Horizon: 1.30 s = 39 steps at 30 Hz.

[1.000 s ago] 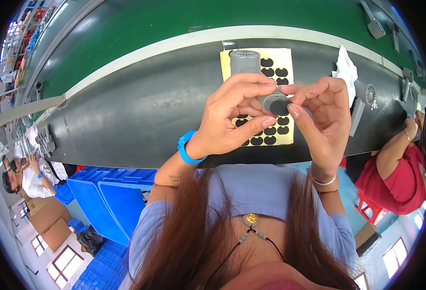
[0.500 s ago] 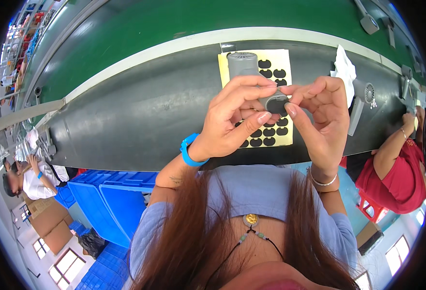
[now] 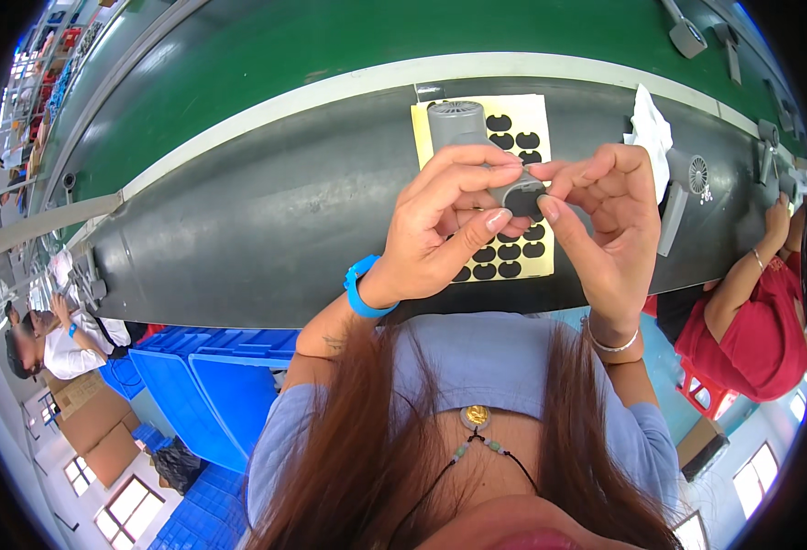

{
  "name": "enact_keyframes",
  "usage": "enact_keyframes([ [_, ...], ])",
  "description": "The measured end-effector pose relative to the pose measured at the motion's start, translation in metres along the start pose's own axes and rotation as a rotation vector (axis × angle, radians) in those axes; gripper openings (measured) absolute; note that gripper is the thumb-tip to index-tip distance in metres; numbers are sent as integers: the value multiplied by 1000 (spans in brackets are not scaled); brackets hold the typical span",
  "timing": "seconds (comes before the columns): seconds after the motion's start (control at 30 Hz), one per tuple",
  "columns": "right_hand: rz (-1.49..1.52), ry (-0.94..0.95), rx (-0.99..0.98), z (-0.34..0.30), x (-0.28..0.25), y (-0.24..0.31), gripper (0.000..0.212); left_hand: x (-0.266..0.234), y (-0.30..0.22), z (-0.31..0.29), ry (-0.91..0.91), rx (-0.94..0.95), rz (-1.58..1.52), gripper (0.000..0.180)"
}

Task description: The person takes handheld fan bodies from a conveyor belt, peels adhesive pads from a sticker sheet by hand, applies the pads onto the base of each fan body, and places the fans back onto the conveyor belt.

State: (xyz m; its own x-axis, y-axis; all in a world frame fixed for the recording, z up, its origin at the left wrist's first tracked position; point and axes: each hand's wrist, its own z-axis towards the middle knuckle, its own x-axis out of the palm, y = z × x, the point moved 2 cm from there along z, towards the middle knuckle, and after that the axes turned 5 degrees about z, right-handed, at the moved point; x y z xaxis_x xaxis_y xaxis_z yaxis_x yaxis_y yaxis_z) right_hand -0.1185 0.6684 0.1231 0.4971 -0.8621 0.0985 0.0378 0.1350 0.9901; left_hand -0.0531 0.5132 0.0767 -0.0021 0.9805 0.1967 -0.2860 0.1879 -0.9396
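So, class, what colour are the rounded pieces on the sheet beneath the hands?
The rounded pieces are black, on a pale yellow sheet; see the head view.

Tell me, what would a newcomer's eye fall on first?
Probably the left hand and right hand, together mid-picture around a gray part with a dark disc at its end. Beneath them lies a yellow sheet dotted with black shapes; a bright blue wristband stands out below the left hand.

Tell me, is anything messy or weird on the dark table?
Yes, a little: tiny white bits lie beside the gray fan on the right, maybe spilled crumbs. A crumpled white sheet looks messy there too. I can't tell whether the held black disc sits straight.
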Motion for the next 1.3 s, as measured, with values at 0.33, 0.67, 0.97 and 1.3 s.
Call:
enact_keyframes([
  [0.33, -41, -13, -22, 1, 1, 1, 32, 2, 2, -1, -7, -2, -8, 30],
  [0.67, -94, -21, -11, 0, 0, 1, 33, 5, 1, 0, -14, -17, -28, 30],
  [0.97, -228, -40, -77, -2, 2, 2, 35, 8, -1, -1, -115, -6, 22, 31],
  [1.3, -516, -57, -148, -6, 2, 11, 38, 13, 1, -3, -129, 13, 21, 30],
])
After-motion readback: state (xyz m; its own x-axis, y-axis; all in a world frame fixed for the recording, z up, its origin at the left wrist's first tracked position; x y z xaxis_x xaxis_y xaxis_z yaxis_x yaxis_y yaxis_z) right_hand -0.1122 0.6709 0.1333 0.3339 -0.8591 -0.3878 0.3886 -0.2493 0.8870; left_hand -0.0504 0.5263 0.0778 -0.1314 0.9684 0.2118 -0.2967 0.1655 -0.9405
